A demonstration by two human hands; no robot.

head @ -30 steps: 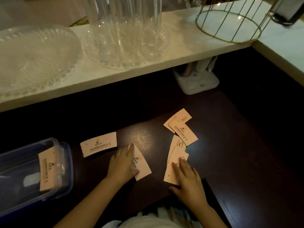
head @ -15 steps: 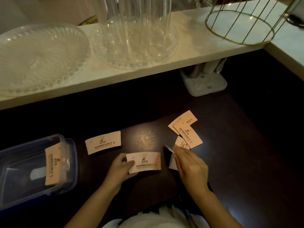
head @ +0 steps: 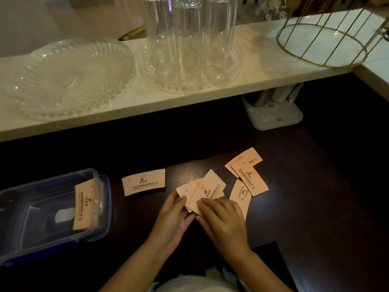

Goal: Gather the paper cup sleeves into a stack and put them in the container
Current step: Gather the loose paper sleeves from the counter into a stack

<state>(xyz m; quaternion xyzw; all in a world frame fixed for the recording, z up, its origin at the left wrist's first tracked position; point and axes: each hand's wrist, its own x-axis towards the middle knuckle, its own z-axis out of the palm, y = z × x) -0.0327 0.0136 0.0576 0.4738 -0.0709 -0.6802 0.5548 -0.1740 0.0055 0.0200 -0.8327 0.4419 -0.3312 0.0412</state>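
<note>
1. Gathering step: left hand [head: 175,218] and right hand [head: 224,220] both pinch a small fan of sleeves [head: 202,191], near centre of dark table [head: 305,197].
2. Loose sleeves: one left [head: 144,181], one right [head: 241,197], pair far right [head: 247,170].
3. Container [head: 50,209], far left, already holds one sleeve [head: 84,204].
4. Next, likely: square the fan, collect the strays.
5. Print on the sleeves is too small to read.

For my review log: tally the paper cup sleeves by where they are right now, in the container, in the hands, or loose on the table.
In the container: 1
Held in the left hand and right hand: 2
Loose on the dark table: 4
Total: 7
</note>
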